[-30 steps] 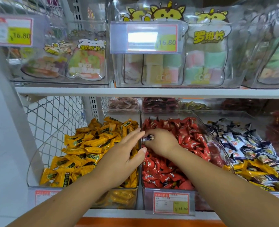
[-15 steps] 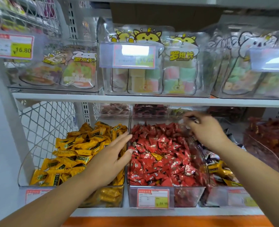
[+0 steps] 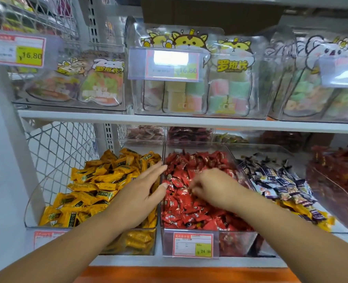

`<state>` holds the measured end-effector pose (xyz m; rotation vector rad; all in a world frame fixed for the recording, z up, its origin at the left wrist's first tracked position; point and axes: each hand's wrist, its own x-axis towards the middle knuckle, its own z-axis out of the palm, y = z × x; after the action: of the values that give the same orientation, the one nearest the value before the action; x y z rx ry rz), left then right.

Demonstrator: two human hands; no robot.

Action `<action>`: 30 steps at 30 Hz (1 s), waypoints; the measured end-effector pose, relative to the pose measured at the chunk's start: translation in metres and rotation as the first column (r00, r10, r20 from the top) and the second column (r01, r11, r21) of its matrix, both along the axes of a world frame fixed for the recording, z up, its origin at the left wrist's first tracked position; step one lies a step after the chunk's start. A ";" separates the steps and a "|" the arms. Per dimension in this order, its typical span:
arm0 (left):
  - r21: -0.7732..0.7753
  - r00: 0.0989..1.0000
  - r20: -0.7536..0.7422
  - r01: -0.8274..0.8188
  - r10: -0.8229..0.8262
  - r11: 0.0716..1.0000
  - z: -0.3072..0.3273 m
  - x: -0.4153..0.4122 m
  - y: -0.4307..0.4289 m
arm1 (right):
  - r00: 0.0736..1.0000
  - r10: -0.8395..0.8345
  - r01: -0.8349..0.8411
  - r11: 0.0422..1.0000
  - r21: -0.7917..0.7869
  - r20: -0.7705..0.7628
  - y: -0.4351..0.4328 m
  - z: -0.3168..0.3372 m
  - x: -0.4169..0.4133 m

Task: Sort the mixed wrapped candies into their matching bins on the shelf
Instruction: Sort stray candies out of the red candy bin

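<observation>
Three clear bins stand side by side on the lower shelf. The left one holds yellow wrapped candies (image 3: 95,180), the middle one red wrapped candies (image 3: 189,207), and the right one purple-and-white candies (image 3: 275,176) with stray yellow candies (image 3: 297,209) mixed in near its front. My left hand (image 3: 142,193) lies flat with fingers spread over the right edge of the yellow bin. My right hand (image 3: 214,188) is in the red bin, knuckles up and fingers curled down among the red wrappers. Its fingertips are blurred, so anything held is hidden.
A fourth bin of dark red packets (image 3: 336,176) stands at the far right. Smaller bins sit behind the front row. The upper shelf (image 3: 169,119) carries clear boxes of bagged sweets with price tags. A wire mesh panel (image 3: 60,146) closes the left side.
My right hand went from the red bin to the back of the purple-and-white bin and has come back down into the red candies. The left hand has stayed at the yellow bin's edge.
</observation>
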<state>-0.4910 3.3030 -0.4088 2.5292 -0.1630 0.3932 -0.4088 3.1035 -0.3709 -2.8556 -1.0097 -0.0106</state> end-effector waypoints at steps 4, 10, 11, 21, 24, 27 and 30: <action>-0.007 1.000 0.002 0.003 -0.003 1.000 0.001 -0.001 -0.001 | 0.995 -0.087 0.095 0.981 -0.168 0.056 0.013 -0.026 0.023; -0.011 1.000 0.009 0.022 -0.022 1.000 0.000 -0.004 0.004 | 0.970 -0.088 0.160 0.933 0.323 -0.226 0.000 0.012 0.027; -0.006 1.000 0.012 0.024 -0.024 1.000 0.000 -0.004 0.004 | 0.968 -0.099 0.189 0.894 0.406 -0.231 -0.002 0.017 0.028; 0.009 0.999 0.025 0.021 -0.021 1.000 0.000 -0.005 0.004 | 0.949 -0.099 0.315 0.337 0.887 -0.300 0.048 0.026 0.030; 0.020 0.999 0.035 0.014 -0.015 1.000 0.000 -0.006 0.005 | 0.932 0.079 0.328 0.233 0.915 -0.354 0.071 0.025 0.025; 0.026 0.999 0.039 0.008 -0.009 1.000 0.000 -0.006 0.005 | 0.834 0.265 0.405 0.304 0.862 -0.485 0.082 0.027 0.027; 0.021 0.999 0.030 0.015 -0.016 1.000 0.000 -0.006 0.006 | 0.826 0.082 0.397 0.617 0.679 -0.558 0.063 0.028 0.034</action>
<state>-0.4967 3.3090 -0.4088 2.5419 -0.1994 0.4251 -0.3750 3.1661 -0.3430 -1.9270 -0.4276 0.2682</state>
